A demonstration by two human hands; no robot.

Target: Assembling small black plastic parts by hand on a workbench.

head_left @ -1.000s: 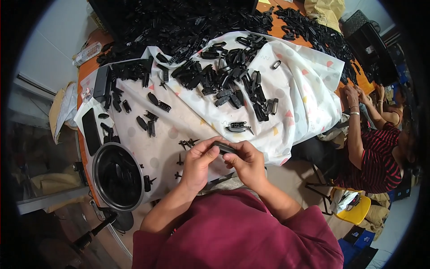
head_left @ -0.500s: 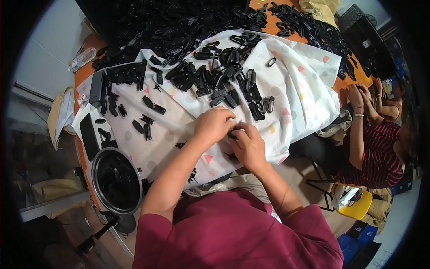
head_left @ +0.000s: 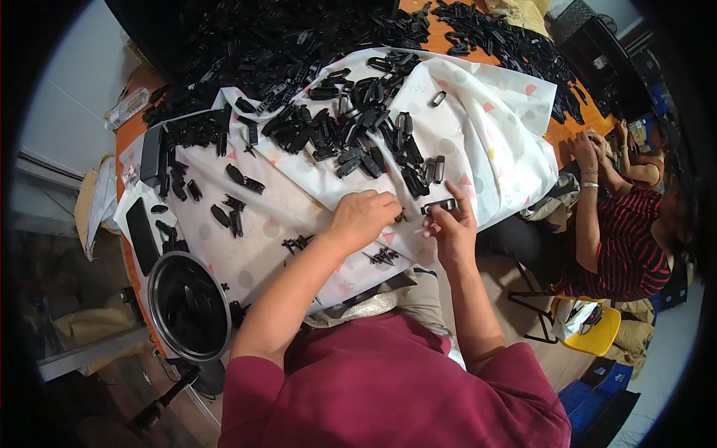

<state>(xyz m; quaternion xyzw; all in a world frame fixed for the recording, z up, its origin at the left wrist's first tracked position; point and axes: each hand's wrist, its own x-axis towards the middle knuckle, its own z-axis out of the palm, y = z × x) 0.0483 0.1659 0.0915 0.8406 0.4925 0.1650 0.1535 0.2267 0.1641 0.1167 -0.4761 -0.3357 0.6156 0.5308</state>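
My right hand (head_left: 457, 230) pinches a small black oblong plastic frame (head_left: 439, 206) between thumb and fingers, just above the patterned white cloth (head_left: 441, 257). To its left is my left hand (head_left: 364, 221), its fingers curled closed. A tiny dark bit shows by the left fingertips, but what they hold is too small to make out. Under the left forearm lie small black pieces (head_left: 297, 243); another little cluster of dark spiky pieces (head_left: 384, 256) sits between the hands, nearer to me. Beyond the hands, black oblong plastic parts (head_left: 351, 127) are heaped on the cloth.
A large pile of black parts (head_left: 261, 45) covers the far side of the orange table (head_left: 444, 41). At the left stand a round black pan (head_left: 188, 306), a phone-like dark slab (head_left: 143, 230) and a clear bottle (head_left: 127, 108). Another person (head_left: 620, 231) sits at the right.
My right hand has moved right and turned, with the black frame now showing in its fingers. The hands are farther apart. The left hand has shifted slightly, and the whole view has moved a little.
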